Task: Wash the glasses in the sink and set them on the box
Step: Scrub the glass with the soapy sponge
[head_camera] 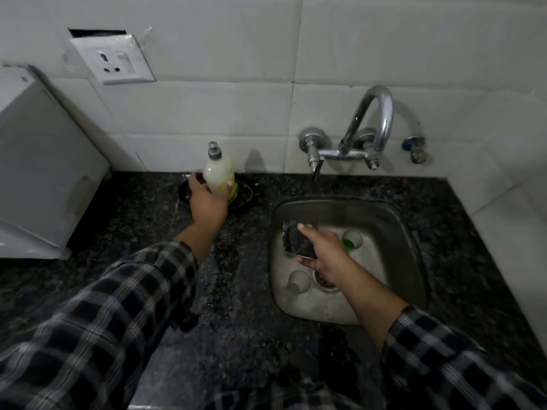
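Fingers (199, 184) grip soap bottle (219, 173) | tap (367, 137) overhangs sink (411, 232)

Socket (114, 61) on tiled wall (207, 99); valve (415, 148) far right.

Dark plaid sleeves (97, 315) with pale crossing lines, cuffs pushed up both forearms

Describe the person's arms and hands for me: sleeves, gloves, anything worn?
Both arms wear long sleeves in a dark check, black squares crossed by pale grey lines. The left sleeve and right sleeve stop short of the wrists. The left hand and right hand are bare: no gloves, and no ring or watch shows.
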